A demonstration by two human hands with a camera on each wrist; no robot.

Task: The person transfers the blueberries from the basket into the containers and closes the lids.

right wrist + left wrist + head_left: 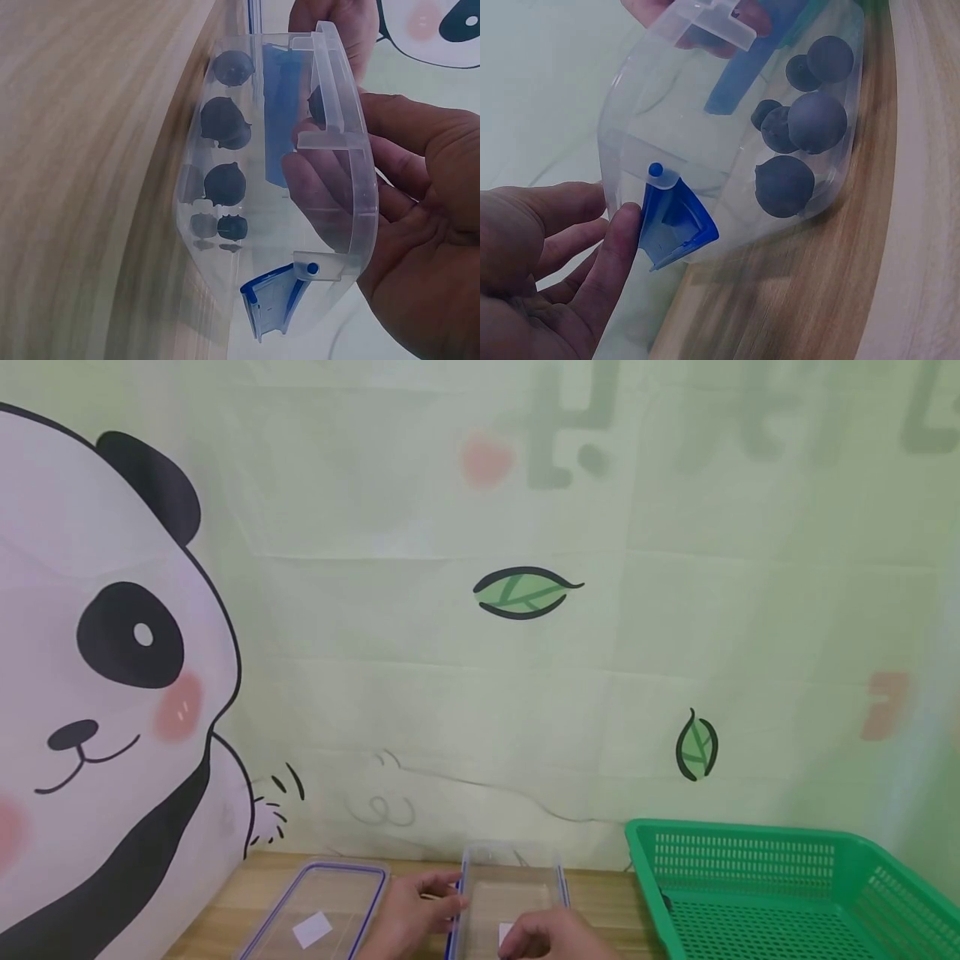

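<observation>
"What was behind the wooden table (607, 902)?"
"A pale green backdrop (360, 627), faintly creased, with a large panda (45, 560) printed at the left."
"What else showed?"
"An outlined green leaf (528, 594) near the middle, a smaller leaf (697, 750) lower to the right, and a blurred pink blotch (487, 460) above."
"How was the light?"
"Fairly soft."

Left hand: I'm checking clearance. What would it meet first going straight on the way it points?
The left hand would probably first meet the clear, blue-clipped plastic box; its fingers seem to touch it, though depth is unclear.
</observation>
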